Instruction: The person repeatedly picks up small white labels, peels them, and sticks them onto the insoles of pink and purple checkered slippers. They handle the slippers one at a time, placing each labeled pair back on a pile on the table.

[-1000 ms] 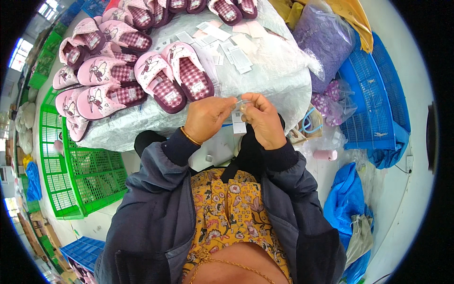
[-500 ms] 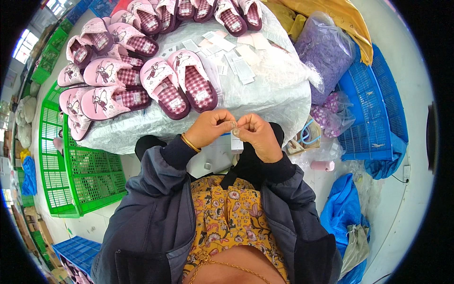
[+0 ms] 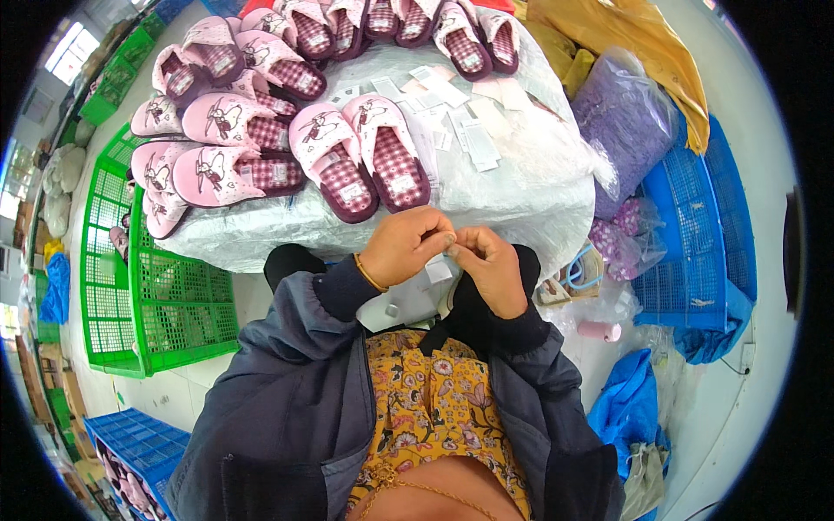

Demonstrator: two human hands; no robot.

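Note:
My left hand (image 3: 408, 247) and my right hand (image 3: 493, 270) meet fingertip to fingertip in front of the table's near edge, both closed in a pinch. Just beneath their fingers hangs a small white tag (image 3: 439, 269), tilted; whatever links it to the fingertips is too fine to see. Nearest to them on the table lies a pair of pink slippers (image 3: 399, 165) with dark red checked insoles. More slippers of the same kind (image 3: 217, 174) lie at the left and along the far side. Loose paper tags (image 3: 477, 143) are spread to the right of the near pair.
Plastic sheeting covers the table (image 3: 539, 187). Green crates (image 3: 184, 291) stand at its left, and blue crates (image 3: 686, 252) at its right beside a bag of purple material (image 3: 621, 122). A pink roll (image 3: 599, 331) and a blue sack (image 3: 625, 399) lie on the floor at right.
The whole view has shifted, so table and slippers appear farther right. Both hands stay pinched together, and the white tag beneath them now hangs more tilted.

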